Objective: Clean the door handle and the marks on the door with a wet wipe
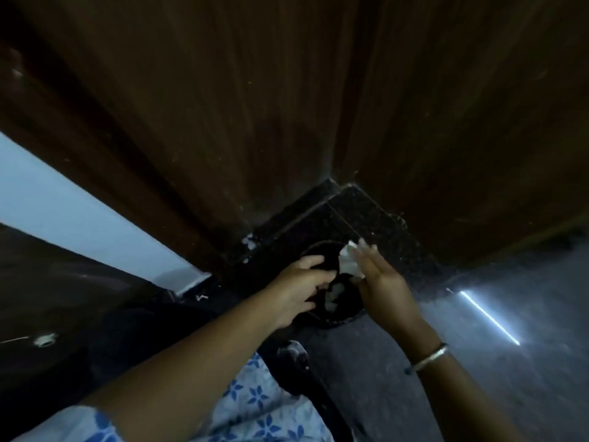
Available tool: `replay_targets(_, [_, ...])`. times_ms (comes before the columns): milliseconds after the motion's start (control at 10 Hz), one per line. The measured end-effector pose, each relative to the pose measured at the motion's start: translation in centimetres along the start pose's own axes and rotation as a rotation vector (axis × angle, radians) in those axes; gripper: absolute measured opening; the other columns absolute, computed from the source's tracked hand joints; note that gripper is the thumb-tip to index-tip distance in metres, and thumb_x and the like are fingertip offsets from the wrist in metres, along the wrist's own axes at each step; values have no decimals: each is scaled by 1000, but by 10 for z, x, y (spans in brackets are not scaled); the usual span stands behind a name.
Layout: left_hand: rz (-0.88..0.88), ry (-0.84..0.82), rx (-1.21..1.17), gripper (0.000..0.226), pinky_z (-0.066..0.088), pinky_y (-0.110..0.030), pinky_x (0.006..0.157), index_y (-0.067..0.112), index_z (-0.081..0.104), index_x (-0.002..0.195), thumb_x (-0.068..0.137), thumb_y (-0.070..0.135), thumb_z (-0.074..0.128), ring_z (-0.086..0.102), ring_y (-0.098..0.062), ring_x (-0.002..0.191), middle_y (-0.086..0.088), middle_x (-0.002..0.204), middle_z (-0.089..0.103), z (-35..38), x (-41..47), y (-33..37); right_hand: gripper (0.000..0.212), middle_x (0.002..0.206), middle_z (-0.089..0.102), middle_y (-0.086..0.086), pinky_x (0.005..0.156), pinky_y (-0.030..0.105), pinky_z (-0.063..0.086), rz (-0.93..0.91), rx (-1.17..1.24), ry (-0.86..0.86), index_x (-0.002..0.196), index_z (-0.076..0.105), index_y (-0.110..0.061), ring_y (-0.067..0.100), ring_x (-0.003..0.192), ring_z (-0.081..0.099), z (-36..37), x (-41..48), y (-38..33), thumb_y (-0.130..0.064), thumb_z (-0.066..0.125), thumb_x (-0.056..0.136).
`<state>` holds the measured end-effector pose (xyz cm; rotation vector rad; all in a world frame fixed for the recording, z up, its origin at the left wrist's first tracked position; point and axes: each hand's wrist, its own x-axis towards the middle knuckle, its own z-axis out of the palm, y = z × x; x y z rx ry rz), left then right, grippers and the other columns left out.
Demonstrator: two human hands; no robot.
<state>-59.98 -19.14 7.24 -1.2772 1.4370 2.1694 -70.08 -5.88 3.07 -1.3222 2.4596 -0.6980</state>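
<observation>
Cloth (pixel 255 406): blue-flowered white fabric, nearest, at bottom centre.
Dark object (pixel 294 362): knobbed and long, just right of the cloth; too dim to tell what it was.
Bracelet (pixel 430 357): thin metal band on the right wrist.
Left hand (pixel 299 288): reached in from the near left, fingers curled over the near-left rim of the bin, gripping it.
Bin (pixel 344 314): round and dark, on the floor between the two hands, with pale scraps inside.
Right hand (pixel 382 279): at the bin's right edge, fingers straight and pointing far. It held the wipe against their inner side. The thumb was hidden, so the exact pinch could not be told.
Wipe (pixel 347 261): white and crumpled, above the far-right part of the bin mouth, touching the right fingers.
Floor (pixel 510 378): grey, with a bright light streak (pixel 487 317) to the right.
Sill (pixel 357 218): black speckled stone, just beyond the bin.
Door (pixel 287 106): brown wood, filling the far side.
Wall (pixel 63 215): pale strip at far left.
</observation>
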Motion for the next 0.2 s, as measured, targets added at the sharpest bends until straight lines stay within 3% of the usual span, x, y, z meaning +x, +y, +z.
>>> replay_targets(100, [-75, 40, -1, 57, 33, -40, 104, 20, 31, 143, 92, 17, 56, 34, -24, 135, -4, 149, 34, -5, 16, -9, 60, 147, 34, 16, 96, 41, 44, 135, 15, -111, 142, 35, -12, 33, 133, 36, 19, 1, 31, 3, 53, 87])
replay_targets(200, [-54, 61, -16, 53, 33, -39, 104, 18, 34, 142, 93, 17, 54, 33, -23, 136, -3, 151, 31, -8, 21, -13, 58, 135, 50, 17, 90, 40, 48, 187, 11, -162, 139, 38, -11, 34, 115, 54, 26, 1, 44, 2, 54, 84])
